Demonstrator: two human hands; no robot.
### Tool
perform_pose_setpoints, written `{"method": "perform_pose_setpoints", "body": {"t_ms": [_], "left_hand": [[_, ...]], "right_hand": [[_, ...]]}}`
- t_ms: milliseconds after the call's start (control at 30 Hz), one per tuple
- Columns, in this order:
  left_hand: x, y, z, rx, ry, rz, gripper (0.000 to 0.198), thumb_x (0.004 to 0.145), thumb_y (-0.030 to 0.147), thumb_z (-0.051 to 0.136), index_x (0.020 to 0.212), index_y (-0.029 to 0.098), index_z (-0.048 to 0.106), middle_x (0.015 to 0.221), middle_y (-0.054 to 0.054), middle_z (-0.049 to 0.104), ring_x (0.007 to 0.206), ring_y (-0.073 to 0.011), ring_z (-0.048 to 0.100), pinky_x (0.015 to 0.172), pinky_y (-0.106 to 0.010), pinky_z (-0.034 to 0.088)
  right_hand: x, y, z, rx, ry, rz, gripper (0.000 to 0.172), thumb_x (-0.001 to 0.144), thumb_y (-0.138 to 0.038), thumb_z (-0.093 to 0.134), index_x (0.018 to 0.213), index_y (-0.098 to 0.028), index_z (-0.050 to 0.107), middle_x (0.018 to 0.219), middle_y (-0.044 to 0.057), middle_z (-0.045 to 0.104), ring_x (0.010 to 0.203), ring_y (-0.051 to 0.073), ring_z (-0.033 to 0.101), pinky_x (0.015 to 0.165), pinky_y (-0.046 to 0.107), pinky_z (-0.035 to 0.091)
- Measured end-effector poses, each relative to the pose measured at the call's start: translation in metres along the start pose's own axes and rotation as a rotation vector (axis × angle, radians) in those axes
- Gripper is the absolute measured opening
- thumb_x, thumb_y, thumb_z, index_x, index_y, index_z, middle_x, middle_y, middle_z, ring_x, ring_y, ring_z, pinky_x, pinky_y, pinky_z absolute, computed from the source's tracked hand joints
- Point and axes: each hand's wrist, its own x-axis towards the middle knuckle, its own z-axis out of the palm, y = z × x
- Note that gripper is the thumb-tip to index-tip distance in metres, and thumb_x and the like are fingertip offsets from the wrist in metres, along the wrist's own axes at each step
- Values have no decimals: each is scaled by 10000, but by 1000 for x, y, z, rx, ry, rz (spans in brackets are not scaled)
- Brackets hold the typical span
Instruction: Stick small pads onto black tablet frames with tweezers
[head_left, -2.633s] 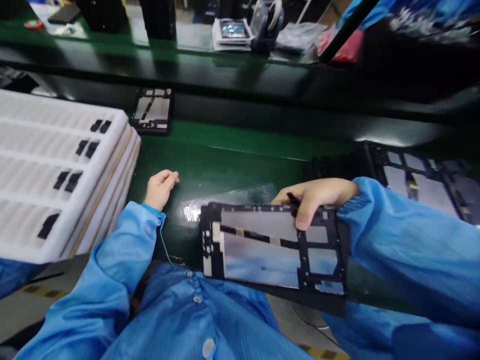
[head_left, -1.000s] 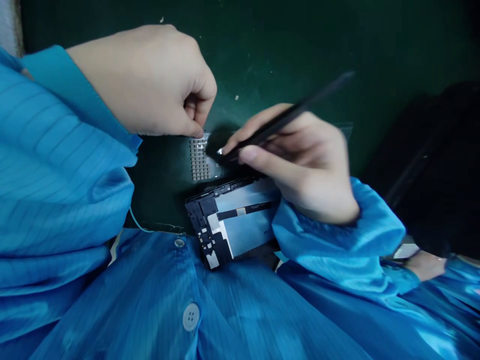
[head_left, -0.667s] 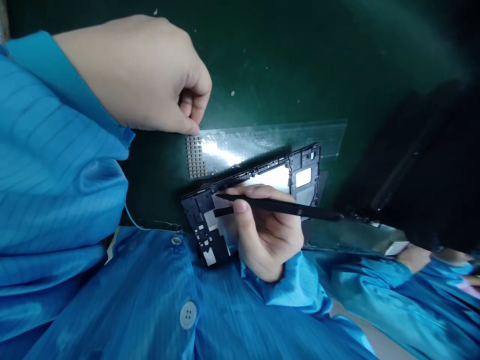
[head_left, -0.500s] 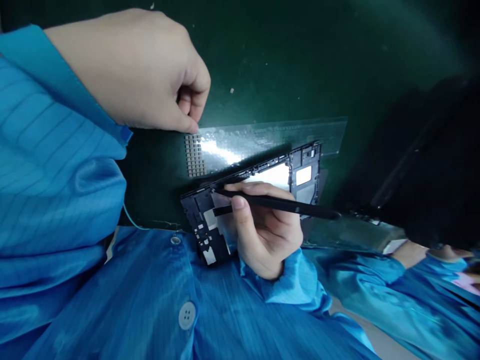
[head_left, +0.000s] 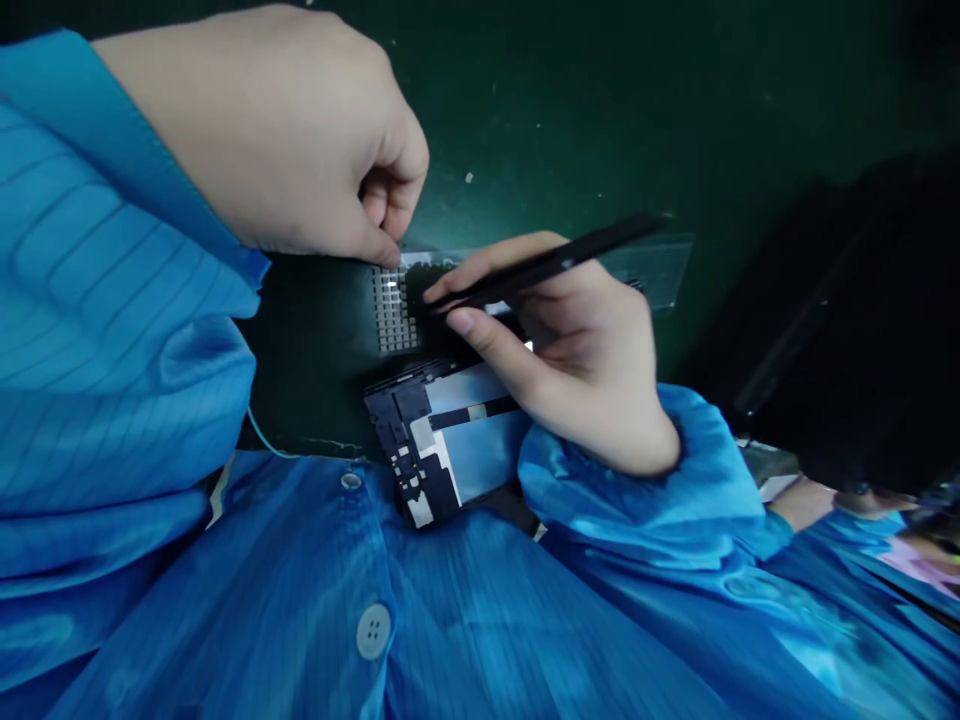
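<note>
My left hand [head_left: 307, 140] is closed, its thumb and fingertip pinching the top edge of a clear plastic sheet [head_left: 671, 262] near its left end. Rows of small grey pads [head_left: 394, 310] stick to the sheet just below those fingertips. In my right hand [head_left: 577, 340] are black tweezers [head_left: 547, 265], held like a pen. Their tips are close to the right side of the pads; whether they touch is too dark to tell. A black phone frame [head_left: 480, 440] lies tilted under my right hand, which hides its far end and much of the sheet.
The dark green table mat [head_left: 540, 90] has tiny white scraps [head_left: 469, 178] on it. A large black object [head_left: 840, 330] stands at the right. Beyond it, a co-worker's arm [head_left: 802, 503] in a blue sleeve is partly visible.
My right hand has moved up with the tweezers, from the phone frame to beside the grey pads, and the tweezers' rear end now points upward. My left hand keeps its pinch.
</note>
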Motion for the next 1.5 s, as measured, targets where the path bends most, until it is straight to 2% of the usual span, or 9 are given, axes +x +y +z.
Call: {"method": "perform_pose_setpoints", "body": {"t_ms": [133,233,533,600,767,867,1200,1367,1500], "left_hand": [[0,-5,1,-33,29,55,410,862,576,633,940,232,841,734,3,685,1020,-261,761,1135,-475,528],[-1,-1,-1,-29,-12,-7,367,837,516,649,945,223,841,800,0,720,1051,-260,754,1145,-437,515],[-1,3,0,60,-34,9,410,921,503,574,1042,211,835,758,21,666,907,-173,679,1045,-408,545],[0,-2,1,26,-5,27,453,914,562,577,1028,213,843,781,13,676,946,-194,702,1092,-441,538],[3,-12,7,-40,24,0,518,792,706,628,920,254,846,754,12,683,935,-223,735,1134,-483,519],[5,-17,11,-73,53,25,658,719,813,571,900,240,839,711,2,665,911,-228,724,1109,-500,514],[11,-25,15,-84,24,32,816,690,906,484,967,229,846,678,3,647,783,-154,624,998,-488,523],[9,-24,17,-65,23,53,826,692,905,465,980,229,843,701,12,627,791,-169,662,1038,-527,534],[7,-23,16,-51,42,38,785,717,851,455,977,216,836,744,25,612,858,-171,695,1086,-477,529]], "right_hand": [[7,11,3,-9,-77,-27,136,1069,-413,744,1148,-302,744,1146,44,848,1119,263,823,1054,473,708],[4,11,5,-2,-59,-6,149,1069,-429,742,1146,-301,739,1174,54,843,1131,272,824,1059,481,703],[10,10,-2,-11,-106,-66,85,1056,-324,758,1129,-285,739,1132,46,833,1060,258,827,983,455,707],[-1,4,0,111,-7,11,104,1056,-333,774,1140,-288,732,1097,26,826,1005,232,825,942,427,714],[-56,-6,35,230,541,133,127,1062,-239,735,1179,-291,730,1058,22,759,968,188,799,886,357,705],[-77,-1,57,152,627,76,190,1051,-211,716,1214,-307,697,1068,46,760,1004,216,808,902,388,724],[-78,-1,59,-17,541,-20,270,1037,-131,697,1260,-280,680,1121,60,775,1079,228,809,935,437,729],[-61,-16,28,-58,378,35,275,1032,-177,751,1254,-335,712,1179,66,817,1104,272,811,985,495,706],[-16,-7,-3,-42,74,-28,130,1043,-293,780,1166,-303,737,1166,37,841,1082,238,821,1007,423,706]]}}
